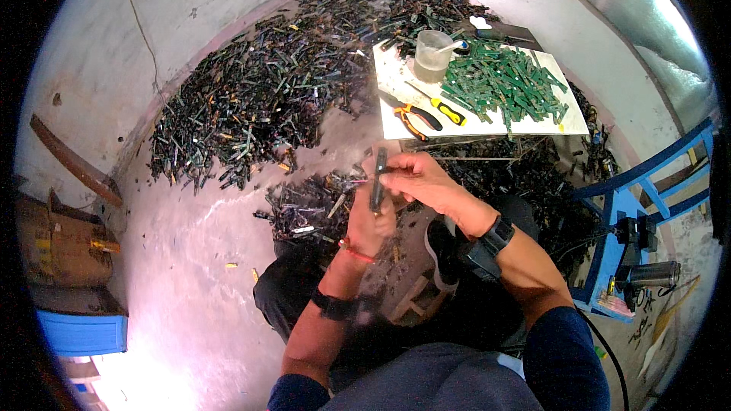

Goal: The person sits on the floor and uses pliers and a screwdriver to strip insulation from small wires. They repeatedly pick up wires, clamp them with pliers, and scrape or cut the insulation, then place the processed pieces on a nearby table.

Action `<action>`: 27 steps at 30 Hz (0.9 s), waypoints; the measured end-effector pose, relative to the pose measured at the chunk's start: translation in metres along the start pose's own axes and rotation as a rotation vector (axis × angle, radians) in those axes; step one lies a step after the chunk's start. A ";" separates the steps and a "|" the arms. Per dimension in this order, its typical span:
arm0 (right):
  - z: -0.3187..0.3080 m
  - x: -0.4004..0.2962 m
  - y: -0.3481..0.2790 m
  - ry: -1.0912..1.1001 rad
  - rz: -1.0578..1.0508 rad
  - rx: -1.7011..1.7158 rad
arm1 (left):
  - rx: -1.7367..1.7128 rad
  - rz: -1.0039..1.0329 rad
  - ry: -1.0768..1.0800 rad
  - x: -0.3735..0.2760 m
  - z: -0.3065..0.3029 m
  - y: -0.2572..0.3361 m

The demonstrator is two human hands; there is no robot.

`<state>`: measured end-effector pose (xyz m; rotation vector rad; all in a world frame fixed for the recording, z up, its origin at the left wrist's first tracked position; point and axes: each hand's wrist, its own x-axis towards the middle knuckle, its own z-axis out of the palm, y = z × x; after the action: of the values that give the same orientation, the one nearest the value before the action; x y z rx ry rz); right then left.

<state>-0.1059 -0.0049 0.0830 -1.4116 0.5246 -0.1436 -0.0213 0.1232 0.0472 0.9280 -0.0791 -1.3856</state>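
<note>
In front of my lap, both hands meet around a narrow dark strip-shaped part (379, 177), held nearly upright. My left hand (371, 214), slightly blurred, wraps its lower part. The fingers of my right hand (420, 178) pinch it from the right side. What the part is made of cannot be told. Past my hands, a white board (394, 123) carries combination pliers (414, 119) with orange-and-black handles and a yellow-and-black screwdriver (448, 111). Narrow green circuit boards (502, 83) are heaped on its right half.
A translucent plastic cup (431, 57) with a white-handled tool in it stands on the board. A large heap of dark strips (257, 91) covers the floor to the back left. A smaller pile (308, 208) lies by my left hand. At right stands a blue chair (622, 205).
</note>
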 end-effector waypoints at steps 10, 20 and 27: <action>-0.005 0.001 -0.004 0.162 -0.188 -0.297 | 0.099 0.063 0.127 0.003 0.001 -0.006; -0.109 0.028 0.002 0.982 -0.337 -1.055 | -0.180 0.003 -0.047 0.010 -0.020 -0.002; -0.110 0.042 0.014 0.836 -0.177 -1.264 | -0.254 0.045 -0.083 0.012 -0.024 -0.005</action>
<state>-0.1187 -0.1182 0.0512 -2.6391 1.3087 -0.6382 -0.0091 0.1260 0.0227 0.6544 0.0131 -1.3559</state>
